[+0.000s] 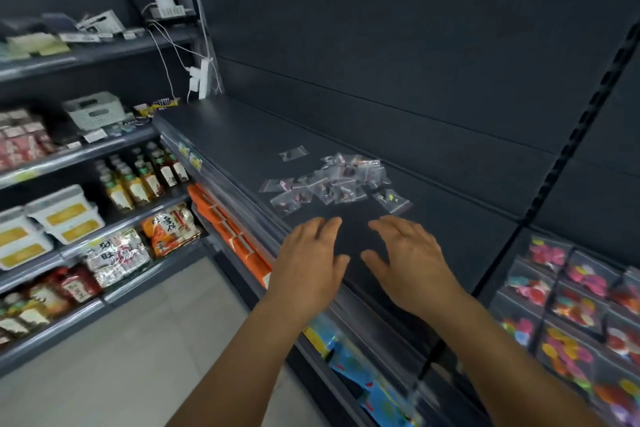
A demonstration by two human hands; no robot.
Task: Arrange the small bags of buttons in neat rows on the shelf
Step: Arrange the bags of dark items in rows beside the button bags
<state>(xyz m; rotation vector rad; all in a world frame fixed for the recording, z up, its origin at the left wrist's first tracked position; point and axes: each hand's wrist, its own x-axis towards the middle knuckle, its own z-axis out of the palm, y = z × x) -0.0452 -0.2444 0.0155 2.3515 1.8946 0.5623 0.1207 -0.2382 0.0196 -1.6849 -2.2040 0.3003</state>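
Note:
Several small clear bags of buttons [334, 182] lie in a loose, overlapping heap on the dark grey shelf [235, 135]. One bag [293, 152] sits apart to the upper left of the heap, and another [393, 200] lies at its right edge. My left hand [310, 260] and my right hand [412, 260] hover side by side over the shelf's front part, just short of the heap. Both have straight, spread fingers and hold nothing.
The shelf's dark back panel [381, 55] rises behind the heap. To the right, a lower shelf holds larger bags of coloured buttons [568, 302]. Orange packs [228, 225] sit under the shelf's front edge. Shelves at left carry bottles [138, 177], tubs and snack packs. A white power strip [202, 78] hangs at the shelf's far end.

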